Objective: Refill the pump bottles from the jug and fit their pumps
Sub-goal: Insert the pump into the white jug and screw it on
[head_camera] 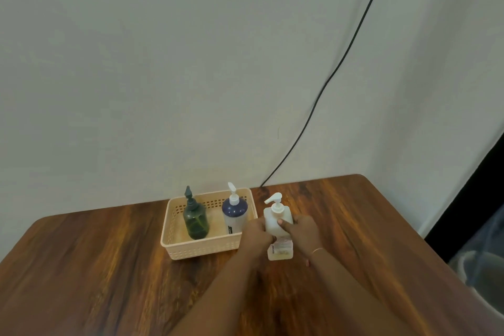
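Note:
A white pump bottle (276, 217) with its pump fitted stands upright on the wooden table (109, 267), just right of a beige basket (174, 226). My left hand (256, 234) and my right hand (302, 232) both grip its body from either side. Inside the basket stand a dark green pump bottle (195, 219) at the left and a blue-and-white pump bottle (234, 213) at the right, both with pumps on. No jug is in view.
A pale wall rises right behind the table, with a black cable (327, 82) running down it to the table's back edge. A grey bin (480, 275) stands on the floor beyond the table's right edge.

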